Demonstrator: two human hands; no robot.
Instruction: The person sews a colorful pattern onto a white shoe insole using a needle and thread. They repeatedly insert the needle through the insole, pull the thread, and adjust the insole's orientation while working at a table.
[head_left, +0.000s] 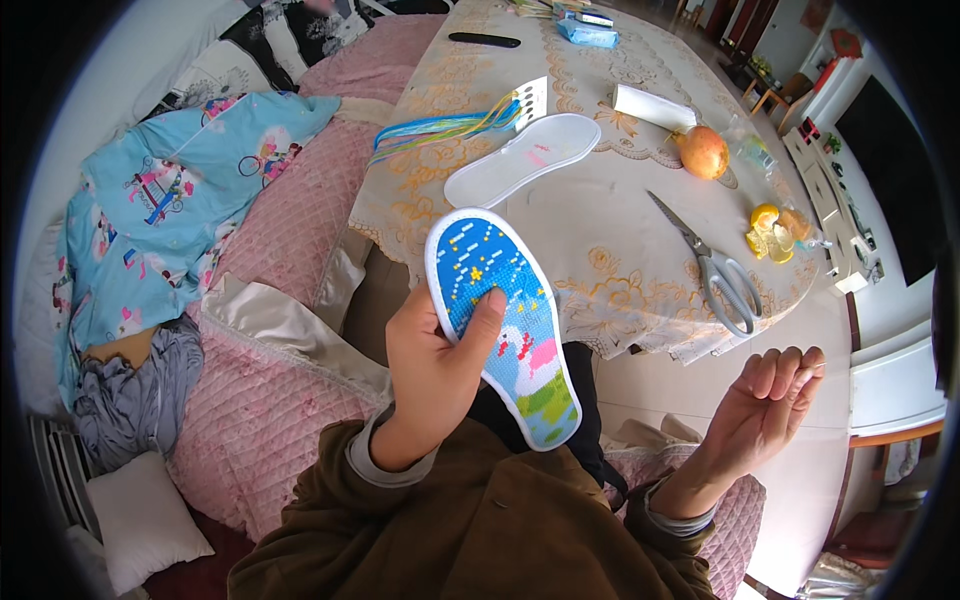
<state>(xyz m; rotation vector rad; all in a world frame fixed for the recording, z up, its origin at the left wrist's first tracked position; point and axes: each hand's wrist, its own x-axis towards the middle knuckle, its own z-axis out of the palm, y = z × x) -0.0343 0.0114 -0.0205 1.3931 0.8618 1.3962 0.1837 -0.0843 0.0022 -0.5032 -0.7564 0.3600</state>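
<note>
My left hand (442, 367) holds a cross-stitched shoe insole (517, 337) by its left edge, thumb on top. The insole has a blue ground, yellow and white stitches, a white bird and green patches. Off to the right, my right hand (772, 405) is raised with its fingers pinched together; a thin, light tip shows at the fingertips, perhaps a needle. On the table beyond lies a second, mostly white insole (525, 159) with a little pink on it. Blue, green and yellow embroidery threads (450, 129) hang from a punched white card (531, 103) beside it.
Grey-handled scissors (705, 259) lie on the patterned tablecloth (600, 217), near orange peel (771, 234), a round fruit (702, 152) and a white roll or folded paper (654, 109). Farther back are a black object (484, 40) and a blue packet (587, 34). A pink quilted cover (285, 420) spreads at left.
</note>
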